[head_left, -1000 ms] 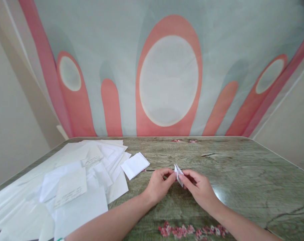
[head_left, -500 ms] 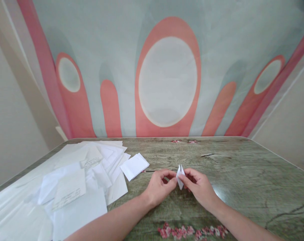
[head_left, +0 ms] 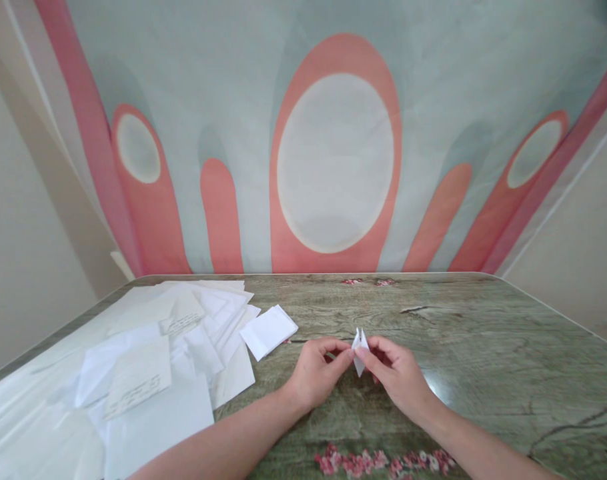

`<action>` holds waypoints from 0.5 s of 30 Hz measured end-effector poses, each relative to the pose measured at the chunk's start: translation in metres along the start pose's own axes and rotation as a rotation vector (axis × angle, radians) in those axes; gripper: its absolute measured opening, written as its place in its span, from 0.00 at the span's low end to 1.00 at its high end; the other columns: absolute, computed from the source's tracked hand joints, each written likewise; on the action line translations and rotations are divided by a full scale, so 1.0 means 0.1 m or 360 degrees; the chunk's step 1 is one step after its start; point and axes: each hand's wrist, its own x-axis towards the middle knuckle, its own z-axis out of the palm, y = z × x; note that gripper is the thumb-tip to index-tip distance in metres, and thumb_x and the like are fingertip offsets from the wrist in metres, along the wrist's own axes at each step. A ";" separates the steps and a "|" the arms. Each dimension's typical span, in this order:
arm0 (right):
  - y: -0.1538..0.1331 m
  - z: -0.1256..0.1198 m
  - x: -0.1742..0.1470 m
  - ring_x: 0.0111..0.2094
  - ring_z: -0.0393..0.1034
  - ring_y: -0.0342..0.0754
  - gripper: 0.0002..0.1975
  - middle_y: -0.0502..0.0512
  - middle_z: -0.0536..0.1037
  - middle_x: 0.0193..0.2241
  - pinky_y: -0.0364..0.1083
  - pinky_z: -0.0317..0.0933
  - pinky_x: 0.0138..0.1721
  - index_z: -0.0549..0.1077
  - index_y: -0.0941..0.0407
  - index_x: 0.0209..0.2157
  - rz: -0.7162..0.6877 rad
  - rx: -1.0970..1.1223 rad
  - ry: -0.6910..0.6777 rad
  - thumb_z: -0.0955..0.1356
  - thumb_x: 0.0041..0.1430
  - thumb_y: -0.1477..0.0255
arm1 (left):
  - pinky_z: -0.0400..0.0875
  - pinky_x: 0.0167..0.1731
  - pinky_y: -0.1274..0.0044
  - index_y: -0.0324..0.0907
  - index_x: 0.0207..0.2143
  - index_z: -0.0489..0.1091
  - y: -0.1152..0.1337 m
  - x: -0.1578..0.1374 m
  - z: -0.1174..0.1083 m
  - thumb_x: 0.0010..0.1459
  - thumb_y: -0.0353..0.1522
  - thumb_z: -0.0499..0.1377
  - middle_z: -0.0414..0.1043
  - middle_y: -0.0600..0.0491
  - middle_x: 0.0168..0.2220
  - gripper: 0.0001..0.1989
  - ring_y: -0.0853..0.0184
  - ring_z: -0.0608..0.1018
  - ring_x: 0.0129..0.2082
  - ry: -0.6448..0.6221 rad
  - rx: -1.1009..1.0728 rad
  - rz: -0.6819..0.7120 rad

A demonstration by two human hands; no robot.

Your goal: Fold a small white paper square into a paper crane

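Note:
A small piece of folded white paper (head_left: 360, 363) is held between my two hands over the wood-grain table (head_left: 463, 320). It narrows to a point at the bottom, and two tips stick up at its top with a gap between them. My left hand (head_left: 317, 373) pinches its left side with thumb and forefinger. From the right, my right hand (head_left: 401, 377) grips it with the thumb across the front; its other fingers are partly hidden behind the paper. Left of my left hand lies a small stack of white paper pieces (head_left: 268, 332).
Loose white sheets (head_left: 158, 427) cover the table's left side in an overlapping pile, some bearing handwriting. A printed strip of pink flowers (head_left: 363, 461) runs along the near part of the tabletop. A cloth or panel with coral arches (head_left: 336, 263) rises behind the far edge.
My left thumb has shifted slightly up and right onto the front of the folded paper. The paper has turned a little, with its face more toward me. The piles stay put.

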 end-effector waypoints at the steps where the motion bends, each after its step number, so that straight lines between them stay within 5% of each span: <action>1: 0.00 0.00 0.00 0.20 0.58 0.40 0.13 0.48 0.69 0.20 0.39 0.53 0.20 0.72 0.59 0.31 -0.0005 -0.0009 0.0002 0.65 0.55 0.62 | 0.63 0.29 0.79 0.37 0.30 0.75 0.01 0.00 0.00 0.56 0.36 0.54 0.74 0.50 0.28 0.13 0.67 0.72 0.28 0.0000 0.0037 0.0018; 8: 0.05 -0.03 0.02 0.22 0.57 0.40 0.13 0.47 0.68 0.21 0.39 0.51 0.22 0.72 0.59 0.32 -0.0004 0.0014 -0.0022 0.66 0.56 0.62 | 0.62 0.28 0.79 0.38 0.29 0.73 -0.02 -0.01 0.00 0.58 0.38 0.52 0.72 0.51 0.27 0.14 0.68 0.71 0.28 0.0031 0.0151 -0.0011; 12: 0.06 -0.06 0.03 0.20 0.55 0.38 0.14 0.46 0.66 0.20 0.39 0.49 0.20 0.71 0.59 0.30 0.0097 0.0142 -0.0255 0.66 0.55 0.61 | 0.63 0.29 0.80 0.38 0.37 0.69 -0.02 0.02 -0.02 0.55 0.37 0.55 0.71 0.51 0.33 0.12 0.68 0.71 0.32 0.0086 -0.0147 -0.0054; 15: 0.08 -0.08 0.02 0.19 0.53 0.37 0.14 0.46 0.64 0.20 0.39 0.48 0.20 0.70 0.60 0.30 0.0151 0.0225 -0.0422 0.66 0.55 0.61 | 0.63 0.28 0.81 0.37 0.34 0.67 -0.01 0.03 -0.04 0.53 0.37 0.57 0.68 0.52 0.30 0.11 0.70 0.69 0.29 0.0002 -0.0362 -0.0076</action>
